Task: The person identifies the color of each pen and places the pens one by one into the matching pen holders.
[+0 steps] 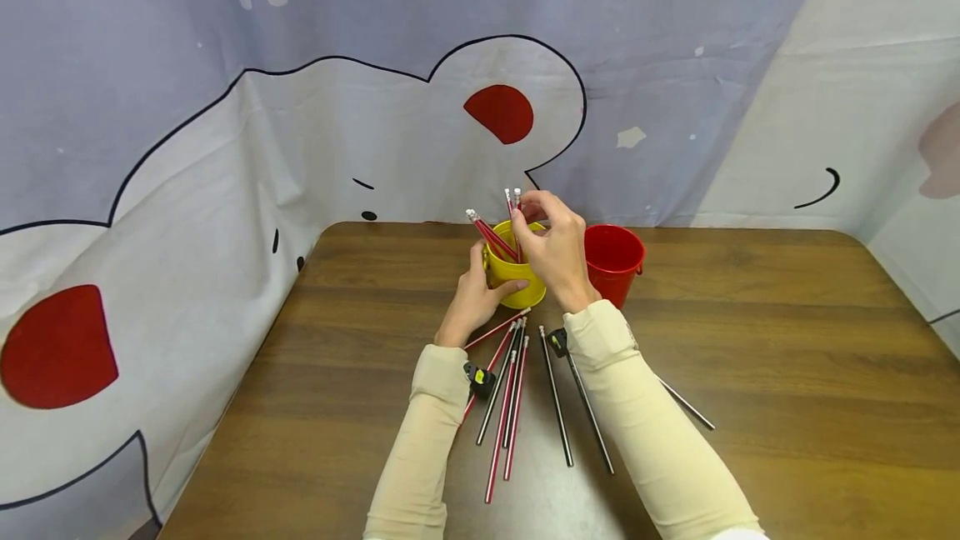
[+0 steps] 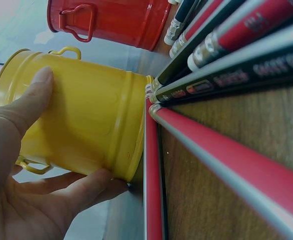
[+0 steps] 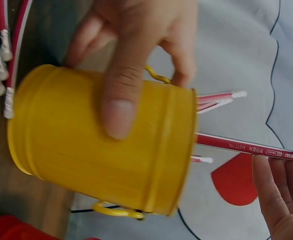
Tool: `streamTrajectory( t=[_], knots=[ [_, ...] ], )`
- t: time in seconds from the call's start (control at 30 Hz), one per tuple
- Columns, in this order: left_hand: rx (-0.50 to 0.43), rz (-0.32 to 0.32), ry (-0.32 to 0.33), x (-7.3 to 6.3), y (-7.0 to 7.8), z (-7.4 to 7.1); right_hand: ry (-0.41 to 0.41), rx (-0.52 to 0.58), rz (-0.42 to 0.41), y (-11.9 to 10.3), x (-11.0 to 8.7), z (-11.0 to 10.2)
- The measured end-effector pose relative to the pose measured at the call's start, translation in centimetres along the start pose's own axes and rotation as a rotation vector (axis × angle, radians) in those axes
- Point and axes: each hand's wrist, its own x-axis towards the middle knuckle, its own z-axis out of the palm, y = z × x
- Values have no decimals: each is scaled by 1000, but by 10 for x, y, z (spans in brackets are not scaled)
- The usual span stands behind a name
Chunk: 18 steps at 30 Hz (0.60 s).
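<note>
My left hand (image 1: 472, 300) holds a small yellow bucket (image 2: 94, 115) by its side, thumb across the front and fingers round the far side. Several red pencils (image 1: 489, 233) lean inside it, white eraser ends up. Above the rim, my right hand (image 1: 561, 252) pinches a red pencil (image 3: 231, 144) near its top; the pencil's lower part is hidden inside the bucket. In the right wrist view, the left thumb lies flat on the yellow wall.
A red bucket (image 1: 613, 261) stands right of the yellow one. Loose red pencils (image 1: 495, 448) and black pencils (image 1: 557, 398) lie on the wooden table (image 1: 787, 340) in front, several tips close to the yellow bucket's base. A printed cloth (image 1: 645, 65) hangs behind the table.
</note>
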Motion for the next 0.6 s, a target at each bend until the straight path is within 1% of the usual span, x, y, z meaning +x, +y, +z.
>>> streamTrajectory(
  t=[0.2, 0.47, 0.6],
  knots=[
    [-1, 9, -1, 1, -2, 0, -25, -4, 29, 10, -13, 5],
    [47, 26, 3, 1, -2, 0, -73, -19, 82, 15, -29, 7],
    [49, 28, -2, 2, -2, 0, -84, -18, 95, 17, -33, 8]
  ],
)
